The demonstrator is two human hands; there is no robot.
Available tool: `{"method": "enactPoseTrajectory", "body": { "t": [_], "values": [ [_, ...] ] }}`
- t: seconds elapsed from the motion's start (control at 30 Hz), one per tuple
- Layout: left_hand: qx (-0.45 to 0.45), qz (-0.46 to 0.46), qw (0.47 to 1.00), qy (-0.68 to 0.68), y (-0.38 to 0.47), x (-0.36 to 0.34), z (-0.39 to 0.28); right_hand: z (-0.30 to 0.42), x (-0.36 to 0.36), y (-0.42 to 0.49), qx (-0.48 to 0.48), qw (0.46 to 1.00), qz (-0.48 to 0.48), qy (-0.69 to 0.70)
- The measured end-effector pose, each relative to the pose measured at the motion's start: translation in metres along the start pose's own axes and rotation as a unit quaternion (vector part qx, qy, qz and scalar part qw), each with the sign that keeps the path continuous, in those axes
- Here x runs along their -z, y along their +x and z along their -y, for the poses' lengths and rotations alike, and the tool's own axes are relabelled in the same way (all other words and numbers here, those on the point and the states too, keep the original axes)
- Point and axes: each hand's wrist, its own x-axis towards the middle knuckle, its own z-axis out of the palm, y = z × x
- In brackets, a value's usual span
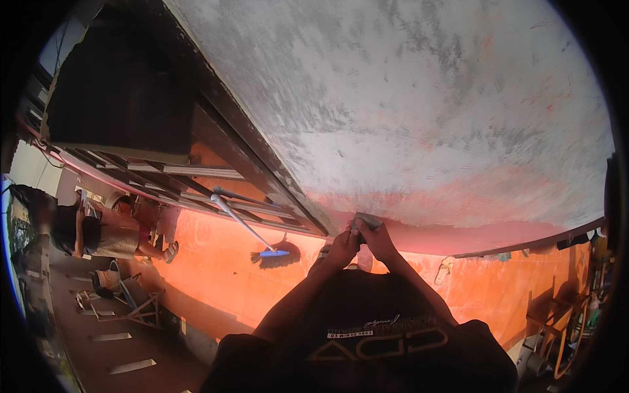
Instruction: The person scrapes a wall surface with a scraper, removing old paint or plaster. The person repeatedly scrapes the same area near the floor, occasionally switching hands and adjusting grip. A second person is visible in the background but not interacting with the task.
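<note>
Both of my hands are together low in front of my chest, close to the wall. My left hand (345, 249) and my right hand (379, 241) grip a small grey folded sheet (369, 221), which looks like sandpaper. My right thumb presses on its face, and the left fingers meet its left end. Just beyond it rises the wall (417, 123), patchy grey and white with scuffed reddish marks. A smooth pink band (442, 238) runs along its lower part. Whether the sheet touches the wall I cannot tell.
To the left, a broom (275, 253) with a blue head leans by a dark window frame (275, 182). A sandal (444, 270) lies on the orange floor (216, 250). Another person (93, 226) is far left, near a folding stand (140, 299). Wooden furniture (555, 339) stands right.
</note>
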Motion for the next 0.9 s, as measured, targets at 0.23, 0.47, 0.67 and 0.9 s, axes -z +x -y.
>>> {"method": "enactPoseTrajectory", "body": {
  "t": [0.23, 0.47, 0.67, 0.9],
  "values": [
    [-0.035, -0.041, 0.998, -0.022, -0.002, -0.002, -0.015, 0.016, -0.008, 0.006, 0.030, 0.998, -0.013, -0.051],
    [0.035, -0.041, 0.998, -0.013, -0.008, -0.015, 0.041, -0.011, -0.003, 0.000, -0.026, 0.998, -0.035, -0.052],
    [0.084, 0.011, 0.995, 0.047, -0.012, -0.005, 0.013, -0.006, -0.004, 0.000, -0.029, 0.998, -0.041, -0.048],
    [-0.010, 0.002, 1.000, 0.014, -0.010, -0.004, 0.035, -0.024, 0.002, 0.001, 0.009, 1.000, -0.014, -0.026]
  ]
}}
